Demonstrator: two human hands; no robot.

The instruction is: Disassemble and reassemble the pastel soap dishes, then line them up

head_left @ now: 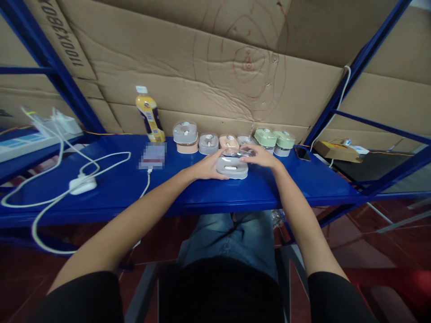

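Observation:
Near the middle of the blue shelf, a small grey box [232, 168] with a white latch on its front rests on the surface. My left hand [210, 165] is wrapped round the box's left side, thumb along its lower front edge. Over the box, my right hand [257, 156] grips a clear plastic lid [238, 153] by its right side. The lid looks tilted; whether it still touches the box I cannot tell. Just behind stand similar boxes: a grey one [208, 144], a peach one [229, 142] and another grey one partly hidden by my right hand.
To the left, a grey box [185, 133] is stacked on a pink one [187, 147]. Green boxes [266, 136] top stacks at right, beside a phone [302, 154]. A yellow bottle [150, 116], a white charger [82, 184] and loose cables occupy the left. Cardboard [168, 58] walls the back.

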